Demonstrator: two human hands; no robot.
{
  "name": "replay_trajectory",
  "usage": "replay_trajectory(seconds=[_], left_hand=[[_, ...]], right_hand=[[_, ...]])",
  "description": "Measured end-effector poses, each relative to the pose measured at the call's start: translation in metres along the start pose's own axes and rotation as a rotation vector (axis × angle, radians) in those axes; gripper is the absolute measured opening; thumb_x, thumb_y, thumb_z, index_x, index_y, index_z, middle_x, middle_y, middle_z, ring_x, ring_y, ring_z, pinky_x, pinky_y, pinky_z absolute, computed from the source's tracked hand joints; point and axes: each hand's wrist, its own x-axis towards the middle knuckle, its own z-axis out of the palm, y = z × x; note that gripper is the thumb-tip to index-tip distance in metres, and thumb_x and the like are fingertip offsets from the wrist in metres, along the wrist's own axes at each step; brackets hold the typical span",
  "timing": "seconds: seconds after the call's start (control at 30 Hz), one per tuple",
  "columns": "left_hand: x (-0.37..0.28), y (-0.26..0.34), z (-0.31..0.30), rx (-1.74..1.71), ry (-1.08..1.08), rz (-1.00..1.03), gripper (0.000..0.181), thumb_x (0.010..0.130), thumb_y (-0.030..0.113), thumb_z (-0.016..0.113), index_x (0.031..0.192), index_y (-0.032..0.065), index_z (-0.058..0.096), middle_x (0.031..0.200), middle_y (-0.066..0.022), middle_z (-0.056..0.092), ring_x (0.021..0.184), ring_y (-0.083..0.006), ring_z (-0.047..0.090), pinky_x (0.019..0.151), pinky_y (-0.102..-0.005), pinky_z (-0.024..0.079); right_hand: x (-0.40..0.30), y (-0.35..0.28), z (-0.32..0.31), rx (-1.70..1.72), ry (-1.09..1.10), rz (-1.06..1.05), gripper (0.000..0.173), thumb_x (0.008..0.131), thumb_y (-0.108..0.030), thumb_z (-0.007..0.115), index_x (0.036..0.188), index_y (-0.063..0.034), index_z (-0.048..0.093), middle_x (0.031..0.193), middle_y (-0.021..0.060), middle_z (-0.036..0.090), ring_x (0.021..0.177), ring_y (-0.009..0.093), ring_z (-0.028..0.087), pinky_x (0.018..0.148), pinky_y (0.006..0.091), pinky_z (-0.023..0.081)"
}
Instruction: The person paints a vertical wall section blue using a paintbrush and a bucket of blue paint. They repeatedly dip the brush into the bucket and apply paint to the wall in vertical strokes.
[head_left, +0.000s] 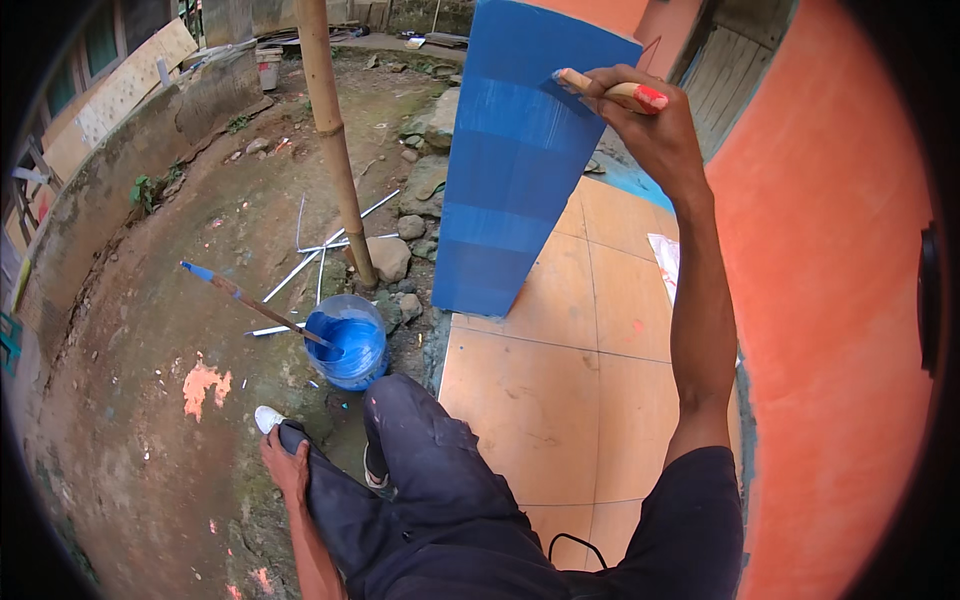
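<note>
My right hand (651, 112) is closed around the wooden handle of a paintbrush (576, 81), its handle end smeared red. The bristles touch the upper right part of a blue-painted pillar (510, 172), where lighter and darker blue bands show. My left hand (286, 463) rests on my left knee, its fingers around the trouser leg, with no tool seen in it. Ahead of that knee, a clear plastic bucket (346, 375) of blue paint stands on the ground, and a paint-stained stick (259, 304) leans out over its rim.
A bamboo pole (335, 157) stands left of the pillar, by stones (388, 259) and thin white strips (292, 276). Below me lies a tiled floor (540, 390). The orange wall (817, 315) rises close on the right; a low concrete wall (142, 157) curves along the left.
</note>
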Motion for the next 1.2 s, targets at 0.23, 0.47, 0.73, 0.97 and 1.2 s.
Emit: replay_trajectory(seconds=[0.23, 0.47, 0.73, 0.97, 1.2], left_hand=[[-0.002, -0.006, -0.003, -0.027, 0.038, 0.019, 0.071, 0.074, 0.024, 0.075, 0.138, 0.011, 0.047, 0.141, -0.0188, 0.041, 0.128, -0.0392, 0.041, 0.107, -0.0466, 0.036], [-0.002, -0.004, -0.009, -0.044, 0.007, 0.005, 0.071, 0.074, 0.027, 0.074, 0.139, 0.013, 0.048, 0.142, -0.0192, 0.04, 0.13, -0.0392, 0.04, 0.108, -0.0461, 0.035], [-0.003, -0.014, -0.02, -0.02, -0.002, -0.002, 0.07, 0.074, 0.023, 0.074, 0.138, 0.0105, 0.048, 0.142, -0.0198, 0.04, 0.131, -0.039, 0.039, 0.109, -0.0453, 0.034], [0.0, -0.013, -0.016, -0.034, 0.014, -0.002, 0.069, 0.074, 0.022, 0.074, 0.137, 0.0093, 0.048, 0.14, -0.0204, 0.04, 0.13, -0.0388, 0.04, 0.109, -0.0447, 0.034], [-0.003, -0.005, -0.01, -0.062, 0.036, -0.011, 0.071, 0.073, 0.021, 0.074, 0.137, 0.0081, 0.048, 0.138, -0.0223, 0.042, 0.128, -0.0403, 0.041, 0.108, -0.0456, 0.034]], right_hand=[[-0.014, -0.008, 0.028, -0.519, 0.235, -0.451, 0.015, 0.072, 0.0, 0.067, 0.084, -0.0085, 0.065, 0.105, 0.0084, 0.067, 0.099, 0.028, 0.064, 0.078, 0.0334, 0.054], [-0.178, 0.069, 0.155, -0.487, 0.093, -0.378, 0.008, 0.072, -0.005, 0.065, 0.08, -0.0061, 0.064, 0.117, 0.0129, 0.061, 0.115, 0.029, 0.054, 0.093, 0.0379, 0.052], [-0.33, 0.074, 0.239, -0.226, -0.191, -0.156, 0.008, 0.074, -0.01, 0.062, 0.082, -0.0064, 0.063, 0.117, 0.0142, 0.061, 0.116, 0.031, 0.055, 0.096, 0.0399, 0.05], [-0.304, 0.096, 0.238, 0.037, -0.378, 0.199, 0.008, 0.081, -0.002, 0.058, 0.085, -0.006, 0.063, 0.11, 0.0071, 0.067, 0.107, 0.028, 0.061, 0.09, 0.0392, 0.051], [-0.101, 0.06, 0.113, 0.234, -0.266, 0.222, 0.012, 0.083, 0.0, 0.056, 0.089, -0.0031, 0.066, 0.083, 0.0154, 0.067, 0.076, 0.031, 0.063, 0.072, 0.0378, 0.049]])
